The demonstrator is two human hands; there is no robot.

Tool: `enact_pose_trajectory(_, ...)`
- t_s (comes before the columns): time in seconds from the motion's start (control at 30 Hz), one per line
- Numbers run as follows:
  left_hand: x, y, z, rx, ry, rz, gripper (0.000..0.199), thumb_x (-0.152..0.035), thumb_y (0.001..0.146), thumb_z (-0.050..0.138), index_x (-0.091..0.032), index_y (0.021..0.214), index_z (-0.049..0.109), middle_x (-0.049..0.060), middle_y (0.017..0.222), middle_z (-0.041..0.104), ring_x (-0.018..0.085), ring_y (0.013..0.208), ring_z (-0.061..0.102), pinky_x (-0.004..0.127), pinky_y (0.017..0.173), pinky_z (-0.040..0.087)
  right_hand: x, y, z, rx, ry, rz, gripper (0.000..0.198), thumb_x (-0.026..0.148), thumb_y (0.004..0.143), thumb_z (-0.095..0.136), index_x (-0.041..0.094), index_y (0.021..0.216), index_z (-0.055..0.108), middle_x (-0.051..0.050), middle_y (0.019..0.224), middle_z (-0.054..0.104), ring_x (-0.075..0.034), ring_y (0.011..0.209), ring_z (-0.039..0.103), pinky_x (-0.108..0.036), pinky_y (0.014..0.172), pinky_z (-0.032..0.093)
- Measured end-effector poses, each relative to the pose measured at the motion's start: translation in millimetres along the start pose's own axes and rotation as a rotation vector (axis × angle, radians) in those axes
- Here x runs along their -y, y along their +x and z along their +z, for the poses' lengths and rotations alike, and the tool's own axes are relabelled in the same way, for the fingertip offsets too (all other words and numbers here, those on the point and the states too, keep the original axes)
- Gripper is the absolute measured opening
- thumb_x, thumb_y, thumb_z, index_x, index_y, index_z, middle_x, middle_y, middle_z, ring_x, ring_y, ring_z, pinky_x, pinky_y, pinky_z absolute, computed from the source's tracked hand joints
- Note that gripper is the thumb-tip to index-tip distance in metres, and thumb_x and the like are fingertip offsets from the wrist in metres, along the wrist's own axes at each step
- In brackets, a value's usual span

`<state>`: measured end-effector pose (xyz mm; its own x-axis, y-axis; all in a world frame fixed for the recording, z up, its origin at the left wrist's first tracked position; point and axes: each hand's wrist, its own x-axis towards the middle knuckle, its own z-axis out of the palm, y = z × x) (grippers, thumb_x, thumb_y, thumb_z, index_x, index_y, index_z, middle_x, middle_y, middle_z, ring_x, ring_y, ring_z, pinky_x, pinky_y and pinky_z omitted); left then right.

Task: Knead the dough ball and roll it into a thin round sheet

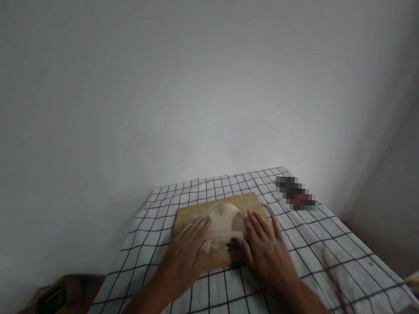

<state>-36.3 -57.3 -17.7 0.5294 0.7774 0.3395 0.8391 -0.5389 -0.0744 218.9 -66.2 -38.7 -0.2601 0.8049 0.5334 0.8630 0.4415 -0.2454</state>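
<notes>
rolling out a round of dough (227, 216) looks to be the step in hand. the dough lies flat on a wooden board (220, 261), its far edge curving toward the far side of the board and its near part crossed by a pale bar that i take for a rolling pin (224, 234). the 2 hands are palm down, 1 at each side. the left hand (189, 245) has its fingers out straight and close together, pointing away from the body, over the left end of the pin; the right hand (266, 245) has its fingers out and a little spread, with the thumb pointing inward near the pin. neither hand is curled into a fist, and i cannot tell how much of the pin sits under each palm. pale smears, perhaps flour, show on the left fingers. under the board is a white checked cloth (171, 199), and a blurred-out dark and red item (295, 194) lies on it, beyond the right hand and apart from the board. the dough looks fairly wide and thin, so in my judgement the next move calls for even pressure from both palms and a straight roll toward the far edge; leaning harder on 1 side could leave the round lopsided.
</notes>
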Motion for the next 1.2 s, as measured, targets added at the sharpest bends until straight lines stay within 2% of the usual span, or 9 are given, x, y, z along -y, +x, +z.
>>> enact_pose_trajectory(0.2,32,55,27,-0.044,0.031,-0.047,0.046,-0.027,0.101,0.036,-0.019,0.144,0.05,0.012,0.147,0.054,0.029,0.139,0.047,0.052,0.114,0.04,-40,108,21,0.238,-0.02,-0.044,0.048,0.038,0.106,0.028,0.016,0.141,0.053,-0.015,0.149,0.051,-0.031,0.144,0.039,-0.063,0.117,0.024)
enact_pose_trajectory(0.33,45,67,38,-0.009,0.054,-0.092,0.043,-0.027,0.101,0.037,-0.019,0.138,0.056,0.015,0.145,0.055,0.033,0.137,0.048,0.055,0.11,0.042,-52,146,36,0.303,-0.005,-0.084,0.048,0.042,0.105,0.031,0.02,0.141,0.054,-0.011,0.147,0.054,-0.027,0.14,0.045,-0.052,0.113,0.038)
enact_pose_trajectory(0.43,36,62,33,-0.043,0.086,-0.115,0.043,-0.027,0.1,0.038,-0.017,0.139,0.053,0.017,0.148,0.052,0.035,0.139,0.045,0.059,0.11,0.039,-52,135,35,0.308,-0.014,-0.073,0.045,0.036,0.104,0.036,0.019,0.142,0.053,-0.012,0.151,0.049,-0.028,0.143,0.041,-0.052,0.114,0.037)
enact_pose_trajectory(0.53,21,53,25,-0.093,0.092,-0.098,0.044,-0.027,0.1,0.038,-0.017,0.14,0.052,0.014,0.15,0.05,0.033,0.142,0.041,0.058,0.114,0.036,-42,99,23,0.257,-0.047,-0.036,0.043,0.031,0.103,0.035,0.015,0.137,0.056,-0.016,0.155,0.042,-0.032,0.147,0.032,-0.06,0.117,0.028)
enact_pose_trajectory(0.63,10,43,19,-0.086,0.052,-0.06,0.047,-0.029,0.1,0.038,-0.017,0.145,0.047,0.011,0.151,0.05,0.029,0.142,0.043,0.054,0.117,0.035,-23,53,8,0.122,-0.066,0.031,0.042,0.03,0.104,0.03,0.016,0.127,0.063,-0.015,0.146,0.054,-0.03,0.144,0.039,-0.057,0.119,0.027)
enact_pose_trajectory(0.8,-3,7,14,-0.075,0.039,0.001,0.054,-0.028,0.101,0.04,-0.024,0.154,0.034,0.003,0.156,0.044,0.024,0.144,0.039,0.052,0.123,0.025,14,-21,1,-0.005,-0.057,0.044,0.052,0.021,0.096,0.041,0.015,0.147,0.044,-0.013,0.154,0.044,-0.033,0.147,0.032,-0.058,0.115,0.038)
enact_pose_trajectory(0.9,-7,-14,11,-0.069,0.057,0.031,0.06,-0.029,0.1,0.042,-0.026,0.158,0.024,0.001,0.16,0.036,0.023,0.148,0.033,0.05,0.125,0.022,22,-40,3,-0.05,-0.062,0.019,0.062,0.026,0.095,0.044,0.019,0.156,0.029,-0.011,0.157,0.039,-0.033,0.146,0.034,-0.06,0.112,0.041)
enact_pose_trajectory(1.03,-4,-10,11,-0.031,0.042,0.01,0.057,-0.029,0.101,0.041,-0.026,0.156,0.028,0.002,0.159,0.039,0.023,0.146,0.036,0.049,0.123,0.026,6,-8,2,0.014,-0.034,0.052,0.048,0.034,0.103,0.039,0.019,0.148,0.044,-0.01,0.155,0.043,-0.029,0.147,0.033,-0.057,0.118,0.032)
enact_pose_trajectory(1.2,15,40,17,-0.077,0.045,-0.065,0.045,-0.031,0.101,0.042,-0.022,0.144,0.049,0.009,0.15,0.051,0.032,0.141,0.043,0.058,0.116,0.033,-29,84,13,0.191,-0.064,-0.053,0.041,0.035,0.106,0.031,0.019,0.128,0.063,-0.012,0.141,0.06,-0.026,0.139,0.046,-0.049,0.116,0.035)
